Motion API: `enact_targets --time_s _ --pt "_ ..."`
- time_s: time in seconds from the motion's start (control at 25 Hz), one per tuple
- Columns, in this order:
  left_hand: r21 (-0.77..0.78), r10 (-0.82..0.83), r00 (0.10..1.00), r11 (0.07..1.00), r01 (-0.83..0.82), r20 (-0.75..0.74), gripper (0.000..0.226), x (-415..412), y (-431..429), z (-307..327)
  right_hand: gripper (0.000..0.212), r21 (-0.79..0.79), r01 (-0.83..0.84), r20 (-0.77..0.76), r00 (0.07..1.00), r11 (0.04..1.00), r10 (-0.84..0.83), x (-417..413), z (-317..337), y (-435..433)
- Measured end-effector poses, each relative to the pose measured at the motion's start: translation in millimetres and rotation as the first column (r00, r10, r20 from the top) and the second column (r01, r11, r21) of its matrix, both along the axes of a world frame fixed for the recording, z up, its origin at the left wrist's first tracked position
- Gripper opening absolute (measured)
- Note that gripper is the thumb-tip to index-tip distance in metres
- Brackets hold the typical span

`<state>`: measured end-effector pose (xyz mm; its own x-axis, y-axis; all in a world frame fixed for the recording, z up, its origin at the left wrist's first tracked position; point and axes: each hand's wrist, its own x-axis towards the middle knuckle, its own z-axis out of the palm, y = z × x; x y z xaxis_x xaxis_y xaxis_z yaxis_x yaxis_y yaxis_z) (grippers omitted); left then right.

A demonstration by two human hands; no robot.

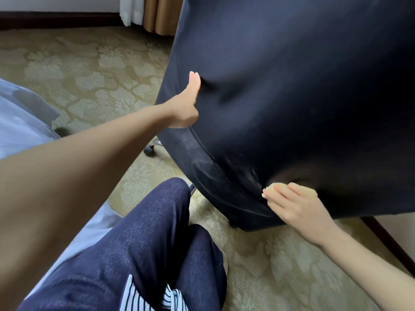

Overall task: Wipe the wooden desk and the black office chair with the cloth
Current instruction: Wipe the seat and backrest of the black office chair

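Note:
The black office chair (292,86) fills the upper right, its dark fabric back facing me. My left hand (187,104) grips the chair's left edge, thumb pressed into the fabric and fingers hidden behind the edge. My right hand (292,204) presses a yellow cloth (272,187) against the lower part of the chair back; only slivers of the cloth show past my straight fingers. The wooden desk is out of view.
Patterned beige carpet (89,70) covers the floor. A chair caster (150,150) sits under the chair's left side. My knees in dark blue trousers (157,232) are close below the chair. A bed edge with light sheet (20,122) lies left; curtains (146,12) hang at the back.

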<state>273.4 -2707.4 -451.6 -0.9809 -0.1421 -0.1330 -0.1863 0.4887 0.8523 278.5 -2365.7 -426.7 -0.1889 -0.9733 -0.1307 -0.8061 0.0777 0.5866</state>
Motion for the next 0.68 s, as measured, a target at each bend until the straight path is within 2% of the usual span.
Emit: enact_targets --time_s 0.16,0.32,0.4,0.48,0.6,0.68 --pt "0.06 0.05 0.997 0.997 -0.047 -0.062 0.089 7.3 18.8 3.3 0.016 -0.313 -0.135 -0.126 0.987 0.94 0.1 -11.9 35.6 -58.7" --pt "0.025 0.023 0.989 0.999 -0.02 -0.144 0.089 11.9 23.3 -0.6 0.025 -0.58 -0.185 -0.129 0.982 0.794 0.135 -27.6 44.2 -125.6" --pt "-0.068 -0.03 0.977 0.998 0.015 -0.213 0.089 17.3 23.8 -0.6 0.025 -0.593 -0.181 -0.121 0.983 0.785 0.135 -31.2 32.7 -141.9" --pt "-0.252 -0.112 0.954 0.967 0.04 -0.28 0.092 25.4 25.6 1.2 0.021 -0.542 -0.176 -0.113 0.984 0.822 0.136 -32.9 14.1 -143.1" --pt "-0.564 -0.28 0.899 0.824 0.045 -0.336 0.102 36.8 36.3 -0.9 0.023 -0.445 -0.169 -0.039 0.985 0.879 0.17 -30.5 -19.0 -121.9" --pt "-0.662 -0.389 0.862 0.744 0.087 -0.325 0.106 41.0 47.8 -7.0 0.024 -0.4 -0.143 0.019 0.986 0.905 0.164 -24.9 -40.3 -99.1"
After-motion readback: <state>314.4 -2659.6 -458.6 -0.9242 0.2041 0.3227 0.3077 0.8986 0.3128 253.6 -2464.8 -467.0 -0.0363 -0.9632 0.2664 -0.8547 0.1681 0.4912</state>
